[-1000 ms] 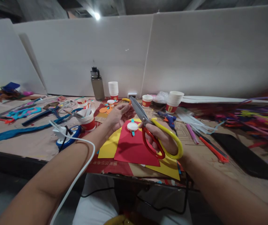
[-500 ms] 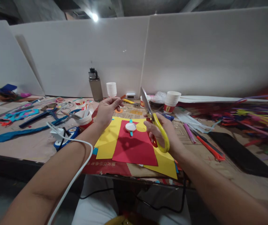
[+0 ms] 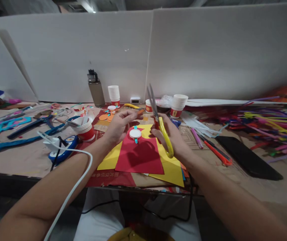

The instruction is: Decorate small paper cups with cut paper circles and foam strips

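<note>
My left hand point(image 3: 123, 124) is closed in a pinch on a small orange paper piece point(image 3: 140, 112), held just left of the scissors. The scissors point(image 3: 155, 103), with one yellow and one red handle, sit in my right hand point(image 3: 167, 132); their blades point up and stand slightly apart. Beneath both hands lies a red paper sheet point(image 3: 140, 157) over yellow paper point(image 3: 169, 170). On the red sheet rests a white disc point(image 3: 135, 134) with blue tabs at its top and bottom.
Paper cups point(image 3: 85, 132) holding tools stand at left beside a blue-and-white device point(image 3: 66, 149). Behind are a bottle point(image 3: 96, 90), cup stacks point(image 3: 179, 103) and orange discs point(image 3: 103, 117). Rightward lie a red cutter point(image 3: 217, 152), a black phone-like slab point(image 3: 250, 157) and colourful pipe cleaners point(image 3: 279, 130). A white cable point(image 3: 83, 174) crosses my left arm.
My left hand has come nearer the scissors with the orange piece. The scissor blades have parted a little. The whole view has shifted, uncovering the orange discs behind my left hand.
</note>
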Action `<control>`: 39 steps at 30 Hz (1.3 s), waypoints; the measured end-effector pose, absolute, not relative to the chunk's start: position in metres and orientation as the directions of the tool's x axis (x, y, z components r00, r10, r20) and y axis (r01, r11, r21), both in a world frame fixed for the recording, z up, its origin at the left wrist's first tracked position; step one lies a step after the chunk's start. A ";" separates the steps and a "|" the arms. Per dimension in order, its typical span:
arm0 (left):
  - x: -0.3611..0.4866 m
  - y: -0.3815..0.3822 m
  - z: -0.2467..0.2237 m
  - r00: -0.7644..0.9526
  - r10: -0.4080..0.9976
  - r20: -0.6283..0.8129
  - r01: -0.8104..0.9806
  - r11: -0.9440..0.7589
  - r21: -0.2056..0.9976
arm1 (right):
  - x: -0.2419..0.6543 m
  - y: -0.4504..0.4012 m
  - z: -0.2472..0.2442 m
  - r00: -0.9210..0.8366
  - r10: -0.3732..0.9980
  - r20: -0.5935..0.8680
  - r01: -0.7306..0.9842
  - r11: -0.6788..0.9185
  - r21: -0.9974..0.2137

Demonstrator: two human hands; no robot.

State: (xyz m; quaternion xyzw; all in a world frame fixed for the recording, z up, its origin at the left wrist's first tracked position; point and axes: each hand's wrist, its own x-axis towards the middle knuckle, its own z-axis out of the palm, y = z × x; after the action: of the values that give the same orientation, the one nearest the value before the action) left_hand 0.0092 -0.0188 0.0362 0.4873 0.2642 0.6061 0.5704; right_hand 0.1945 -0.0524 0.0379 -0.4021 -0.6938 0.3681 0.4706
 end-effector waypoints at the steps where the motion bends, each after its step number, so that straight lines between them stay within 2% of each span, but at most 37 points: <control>1: 0.008 -0.019 0.037 0.125 0.949 0.289 -0.458 -0.203 0.866 | 0.194 -0.053 0.039 -0.273 0.907 0.320 0.236 0.386 -0.892; 4: 0.004 -0.017 0.040 0.119 0.948 0.297 -0.493 -0.203 0.846 | 0.193 -0.055 0.041 -0.349 0.910 0.222 0.311 0.336 -0.889; 7: 0.002 -0.015 0.040 0.111 0.948 0.297 -0.503 -0.205 0.840 | 0.192 -0.055 0.039 -0.365 0.912 0.189 0.301 0.308 -0.903; 10: 0.001 -0.014 0.041 0.102 0.954 0.282 -0.505 -0.195 0.841 | 0.193 -0.054 0.035 -0.386 0.903 0.186 0.263 0.301 -0.916; 19: 0.000 -0.011 0.038 0.100 0.949 0.300 -0.472 -0.221 0.854 | 0.193 -0.055 0.037 -0.374 0.912 0.165 0.312 0.292 -0.904; 39: -0.002 -0.006 0.033 0.104 0.933 0.343 -0.463 -0.260 0.847 | 0.193 -0.055 0.035 -0.354 0.924 0.144 0.270 0.248 -0.931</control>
State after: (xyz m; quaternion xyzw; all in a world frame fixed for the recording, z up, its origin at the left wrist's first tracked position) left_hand -0.0018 -0.0063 0.0334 0.4896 0.2400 0.6247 0.5590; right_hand 0.1928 -0.0551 0.0350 -0.4287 -0.6961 0.4384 0.3734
